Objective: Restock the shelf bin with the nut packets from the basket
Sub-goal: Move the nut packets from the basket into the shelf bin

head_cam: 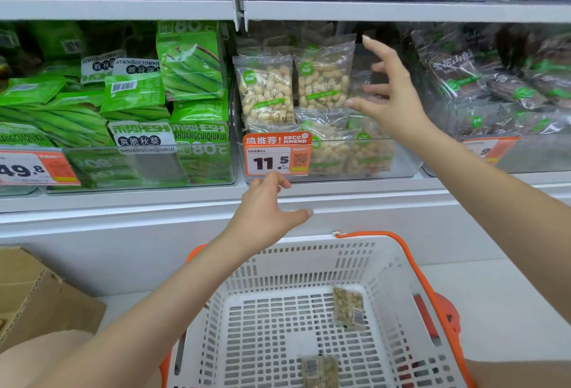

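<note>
Lower nut packet (319,370) in the basket (386,267): cut off by the bottom edge. Basket's near rim: out of view. Far-right dark packets (463,78): blurred, labels illegible. Left price tag (34,168): first digits cropped.

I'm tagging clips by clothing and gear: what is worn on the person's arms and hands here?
Nothing visible: both forearms are bare, with no sleeves in view. The left hand and right hand wear no gloves, rings, watch or bracelets. The fingernails look short and unpainted, as far as the frame shows.
</note>
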Tool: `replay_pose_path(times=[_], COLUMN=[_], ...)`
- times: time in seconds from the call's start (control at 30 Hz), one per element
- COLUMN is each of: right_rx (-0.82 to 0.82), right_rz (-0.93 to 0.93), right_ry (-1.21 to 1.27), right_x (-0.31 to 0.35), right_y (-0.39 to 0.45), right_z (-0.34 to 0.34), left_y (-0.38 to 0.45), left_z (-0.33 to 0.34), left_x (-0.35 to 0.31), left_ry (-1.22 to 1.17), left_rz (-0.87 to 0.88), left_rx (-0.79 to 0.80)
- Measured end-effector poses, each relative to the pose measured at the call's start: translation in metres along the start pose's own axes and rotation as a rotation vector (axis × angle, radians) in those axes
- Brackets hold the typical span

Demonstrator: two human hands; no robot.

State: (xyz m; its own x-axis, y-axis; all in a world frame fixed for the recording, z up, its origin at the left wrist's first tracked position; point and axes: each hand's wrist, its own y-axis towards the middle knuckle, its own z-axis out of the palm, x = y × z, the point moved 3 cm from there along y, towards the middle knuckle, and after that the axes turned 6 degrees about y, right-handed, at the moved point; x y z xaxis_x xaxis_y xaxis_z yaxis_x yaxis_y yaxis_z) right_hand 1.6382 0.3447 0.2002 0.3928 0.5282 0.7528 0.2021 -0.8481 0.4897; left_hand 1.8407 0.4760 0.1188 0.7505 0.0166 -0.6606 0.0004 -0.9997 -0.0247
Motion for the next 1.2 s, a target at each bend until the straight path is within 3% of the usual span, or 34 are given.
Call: replay_pose_path(times=[0.17, 0.23, 0.3, 0.53, 0.6, 0.67, 0.8, 0.9, 1.03, 1.2], right_rx=[-0.216, -0.288, -0.251, 0.531, 0.692, 0.761, 0.635, 0.490, 0.171, 0.070], right_rz=[-0.099, -0.047, 0.096, 0.776, 0.923, 0.965, 1.003, 1.061, 1.246, 1.423], right_ry=[0.078, 0.113, 0.121, -0.184, -0.285, -0.392, -0.412, -0.303, -0.206, -0.065], right_x=[0.009, -0.006, -0.031, -0.149, -0.177, -0.199, -0.235, -0.254, -0.275, -0.282], right_y=[-0.081, -0.123, -0.169, -0.325, -0.361, -0.381, -0.377, -0.359, -0.343, -0.336], right_z=[0.004, 0.015, 0.035, 0.108, 0.115, 0.119, 0.122, 0.128, 0.139, 0.153], left_y=[-0.017, -0.027, -0.038, -0.090, -0.103, -0.115, -0.125, -0.117, -0.101, -0.098], left_z=[0.034, 0.055, 0.082, 0.204, 0.237, 0.269, 0.316, 0.332, 0.338, 0.350], left_x=[0.037, 0.059, 0.080, 0.147, 0.156, 0.159, 0.171, 0.178, 0.176, 0.173], left_ry=[0.103, 0.177, 0.267, 0.192, 0.360, 0.559, 0.574, 0.614, 0.697, 0.823], left_rz=[-0.046, -0.086, -0.118, -0.388, -0.303, -0.092, 0.153, 0.221, 0.314, 0.473], left_rx=[0.138, 0.245, 0.356, 0.668, 0.706, 0.774, 0.994, 1.046, 1.035, 0.962])
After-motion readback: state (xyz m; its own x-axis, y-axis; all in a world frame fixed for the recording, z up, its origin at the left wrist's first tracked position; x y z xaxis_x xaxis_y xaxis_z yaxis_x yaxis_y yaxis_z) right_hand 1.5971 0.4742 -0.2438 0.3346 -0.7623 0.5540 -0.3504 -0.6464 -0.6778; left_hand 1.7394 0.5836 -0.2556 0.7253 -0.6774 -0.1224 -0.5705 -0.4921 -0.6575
